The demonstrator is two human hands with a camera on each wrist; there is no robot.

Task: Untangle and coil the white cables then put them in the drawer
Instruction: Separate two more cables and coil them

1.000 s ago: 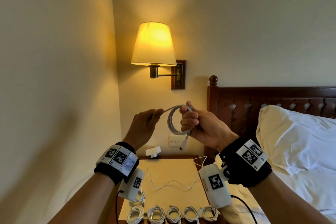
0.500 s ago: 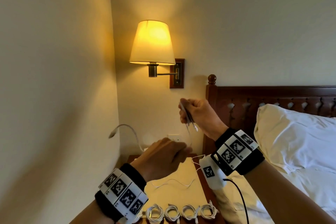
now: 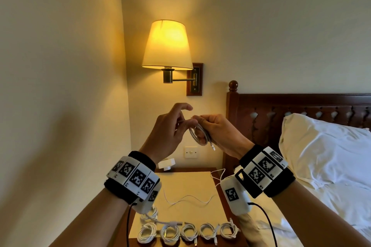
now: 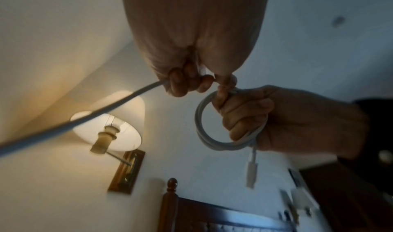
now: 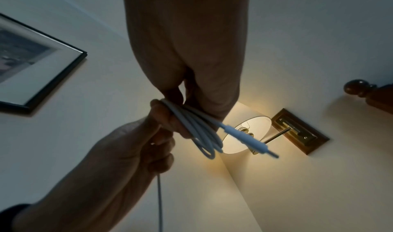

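A white cable (image 3: 197,135) is wound into a small coil held up in front of the wall. My right hand (image 3: 208,128) grips the coil (image 4: 204,128), and its connector (image 4: 252,171) dangles below. My left hand (image 3: 175,125) is right beside it and pinches the cable's free strand (image 4: 89,116), which runs off past the wrist. In the right wrist view the coil (image 5: 197,131) lies across my right fingers, and the loose strand (image 5: 159,202) hangs from my left hand (image 5: 136,148). The drawer is out of view.
Below my hands is a wooden nightstand (image 3: 219,188) with a pale sheet on top. Several coiled white cables (image 3: 188,231) lie in a row at its near edge, and one loose thin cable (image 3: 190,199) at mid sheet. Wall lamp (image 3: 167,46) above, bed and pillow (image 3: 321,146) to the right.
My left hand swept down low with the free strand, then rose back to the coil in my right hand. The right hand stayed up, holding the coil.
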